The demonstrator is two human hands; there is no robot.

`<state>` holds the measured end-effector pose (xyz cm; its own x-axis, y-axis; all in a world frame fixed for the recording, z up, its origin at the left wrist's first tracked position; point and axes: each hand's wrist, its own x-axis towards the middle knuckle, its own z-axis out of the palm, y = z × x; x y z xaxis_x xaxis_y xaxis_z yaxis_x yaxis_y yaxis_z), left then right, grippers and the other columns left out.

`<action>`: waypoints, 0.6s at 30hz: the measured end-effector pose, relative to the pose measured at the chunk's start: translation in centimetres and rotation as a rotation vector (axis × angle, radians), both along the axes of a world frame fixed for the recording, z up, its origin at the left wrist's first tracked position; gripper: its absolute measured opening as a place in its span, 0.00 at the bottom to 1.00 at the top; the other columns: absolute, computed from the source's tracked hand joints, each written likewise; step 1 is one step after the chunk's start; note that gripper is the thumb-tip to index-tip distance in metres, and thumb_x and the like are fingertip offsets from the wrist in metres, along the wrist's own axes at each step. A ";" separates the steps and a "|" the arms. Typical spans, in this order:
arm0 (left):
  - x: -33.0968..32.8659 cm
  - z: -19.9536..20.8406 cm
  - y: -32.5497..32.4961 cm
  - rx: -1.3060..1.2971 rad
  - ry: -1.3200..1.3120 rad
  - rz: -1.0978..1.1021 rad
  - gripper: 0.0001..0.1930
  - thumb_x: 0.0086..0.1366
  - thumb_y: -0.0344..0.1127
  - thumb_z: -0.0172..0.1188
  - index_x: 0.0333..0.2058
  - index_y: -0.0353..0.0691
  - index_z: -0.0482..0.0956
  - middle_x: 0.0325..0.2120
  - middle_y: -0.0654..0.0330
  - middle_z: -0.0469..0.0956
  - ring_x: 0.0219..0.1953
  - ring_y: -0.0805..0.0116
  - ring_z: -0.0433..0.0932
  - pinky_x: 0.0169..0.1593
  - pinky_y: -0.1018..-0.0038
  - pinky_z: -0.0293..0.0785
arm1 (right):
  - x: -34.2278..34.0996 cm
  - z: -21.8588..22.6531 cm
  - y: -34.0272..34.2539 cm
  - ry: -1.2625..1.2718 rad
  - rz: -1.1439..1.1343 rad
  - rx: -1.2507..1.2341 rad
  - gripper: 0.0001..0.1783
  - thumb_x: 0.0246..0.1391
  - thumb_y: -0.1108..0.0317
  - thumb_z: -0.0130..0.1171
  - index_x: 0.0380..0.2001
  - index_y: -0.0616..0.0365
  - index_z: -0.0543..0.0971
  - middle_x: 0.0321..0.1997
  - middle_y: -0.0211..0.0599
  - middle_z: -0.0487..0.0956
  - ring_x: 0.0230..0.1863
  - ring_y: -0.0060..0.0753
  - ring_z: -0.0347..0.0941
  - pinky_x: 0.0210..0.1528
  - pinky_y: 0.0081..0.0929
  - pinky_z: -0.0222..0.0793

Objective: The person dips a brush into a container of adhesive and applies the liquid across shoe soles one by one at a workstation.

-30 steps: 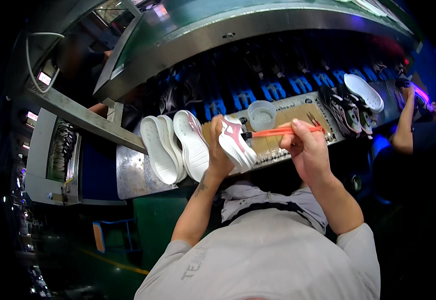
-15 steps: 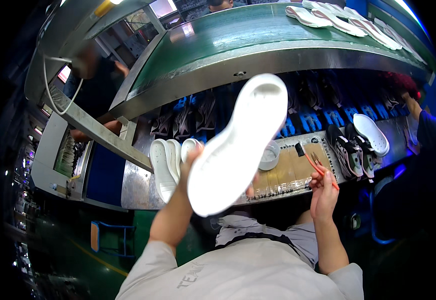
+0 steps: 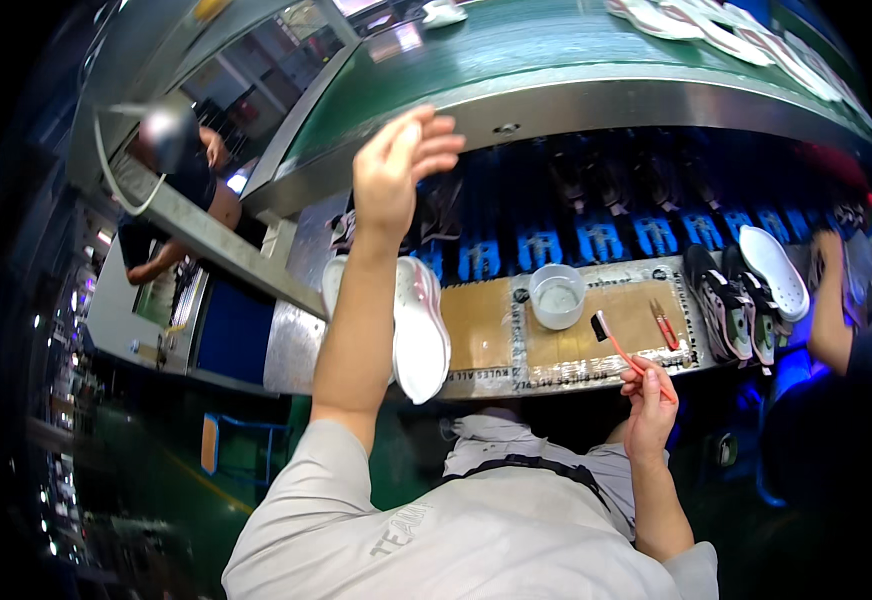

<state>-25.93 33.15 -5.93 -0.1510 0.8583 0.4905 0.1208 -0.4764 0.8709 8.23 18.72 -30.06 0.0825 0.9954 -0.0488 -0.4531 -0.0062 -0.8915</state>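
Note:
My left hand (image 3: 406, 160) is raised in front of the metal edge of the green conveyor belt, fingers stretched out and nothing held. Below it, partly behind my left forearm, a white shoe sole (image 3: 422, 335) lies at the near edge of the bench. Another white sole (image 3: 333, 285) shows just left of that forearm. Between the fingers of my right hand (image 3: 648, 400) is the orange-red handle of a small brush (image 3: 613, 342), its black bristles pointing up over the cardboard. A white bowl (image 3: 557, 297) holding something pale stands beyond the brush.
Red-handled thread snips (image 3: 665, 328) lie on the taped cardboard (image 3: 576, 350). Dark sneakers (image 3: 724, 305) and a white sole (image 3: 773, 272) sit at the right, near a co-worker's arm (image 3: 831, 310). Several soles (image 3: 721, 35) rest on the green belt (image 3: 516, 50). Shoes fill the lower shelf.
The white sole has left my left hand, which has risen forward and opened. My right hand still holds the brush, roughly in place. The view has shifted slightly.

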 end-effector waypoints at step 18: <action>-21.4 -20.2 -20.1 -0.591 0.737 0.907 0.19 0.61 0.38 0.69 0.46 0.29 0.84 0.33 0.42 0.87 0.38 0.47 0.87 0.44 0.62 0.80 | -4.2 8.0 6.6 -0.740 0.179 0.510 0.09 0.67 0.72 0.57 0.42 0.67 0.83 0.35 0.42 0.85 0.35 0.33 0.83 0.40 0.28 0.75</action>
